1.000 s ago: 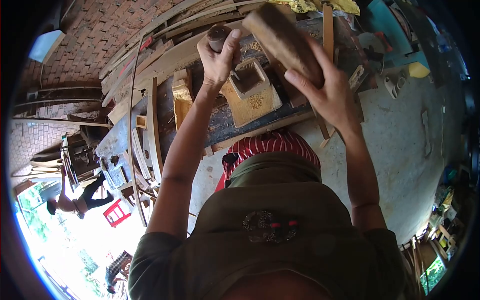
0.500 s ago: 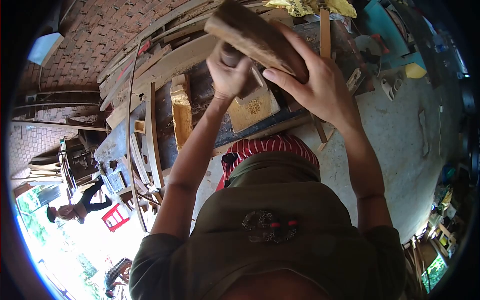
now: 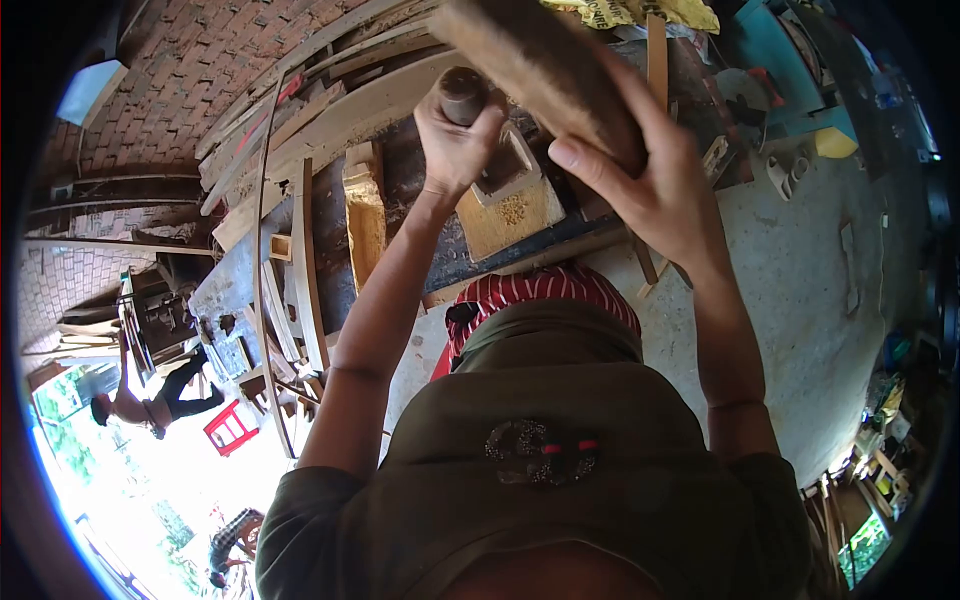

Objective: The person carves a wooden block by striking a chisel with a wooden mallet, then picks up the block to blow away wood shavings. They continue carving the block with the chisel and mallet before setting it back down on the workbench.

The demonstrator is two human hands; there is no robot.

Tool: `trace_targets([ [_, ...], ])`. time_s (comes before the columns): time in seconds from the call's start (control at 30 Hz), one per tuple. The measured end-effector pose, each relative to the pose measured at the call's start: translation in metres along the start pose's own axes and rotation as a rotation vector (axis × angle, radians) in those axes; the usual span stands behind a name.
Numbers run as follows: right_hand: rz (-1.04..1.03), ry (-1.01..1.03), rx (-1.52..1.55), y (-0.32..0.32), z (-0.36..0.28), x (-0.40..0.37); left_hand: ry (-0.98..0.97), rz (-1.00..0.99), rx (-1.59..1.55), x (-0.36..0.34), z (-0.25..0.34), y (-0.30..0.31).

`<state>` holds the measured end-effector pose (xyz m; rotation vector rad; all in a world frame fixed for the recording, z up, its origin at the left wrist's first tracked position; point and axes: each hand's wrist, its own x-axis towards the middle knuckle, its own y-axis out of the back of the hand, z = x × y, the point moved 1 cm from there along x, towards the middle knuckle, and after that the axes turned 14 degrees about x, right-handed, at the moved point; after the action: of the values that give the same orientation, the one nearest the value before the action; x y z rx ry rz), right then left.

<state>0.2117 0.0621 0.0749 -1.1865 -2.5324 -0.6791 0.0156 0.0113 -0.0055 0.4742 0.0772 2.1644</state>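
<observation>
My left hand [image 3: 455, 145] is closed around a chisel [image 3: 461, 95] by its round dark handle; the butt end points up toward me, and the blade is mostly hidden below the fist. My right hand [image 3: 650, 185] grips a thick wooden mallet block [image 3: 540, 75], blurred by motion, raised to the right of the chisel and apart from it. Under the hands, a hollowed wooden piece [image 3: 515, 165] rests on a pale board [image 3: 510, 222] strewn with wood chips. A long chipped timber with a carved trough [image 3: 365, 220] lies left of my left hand.
The dark workbench [image 3: 405, 160] carries planks [image 3: 305, 270] along its left and far sides. A yellow sack [image 3: 680, 15] and a teal cabinet [image 3: 780, 60] are at the far right. Sandals [image 3: 787, 177] lie on the concrete floor. Two people stand or crouch at far left, near a red stool [image 3: 230, 428].
The mallet block has lifted away from the chisel's butt, up and to the right, uncovering the handle end. My left hand stays almost in place.
</observation>
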Motion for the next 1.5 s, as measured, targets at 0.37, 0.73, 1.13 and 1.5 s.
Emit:
trace_targets([
  [0.37, -0.233, -0.164, -0.207, -0.008, -0.011, 0.006, 0.015, -0.142, -0.082, 0.004, -0.022, 0.008],
  [0.73, -0.018, -0.144, -0.051, -0.001, 0.021, -0.015, 0.198, 0.412, -0.132, 0.017, -0.008, 0.027],
  [1.13, -0.082, -0.159, -0.017, -0.002, 0.034, -0.012, 0.135, 0.220, 0.091, -0.012, -0.008, 0.012],
  [1.5, -0.393, -0.189, -0.273, -0.023, -0.016, 0.044, -0.219, 0.278, 0.299, -0.038, -0.017, 0.004],
])
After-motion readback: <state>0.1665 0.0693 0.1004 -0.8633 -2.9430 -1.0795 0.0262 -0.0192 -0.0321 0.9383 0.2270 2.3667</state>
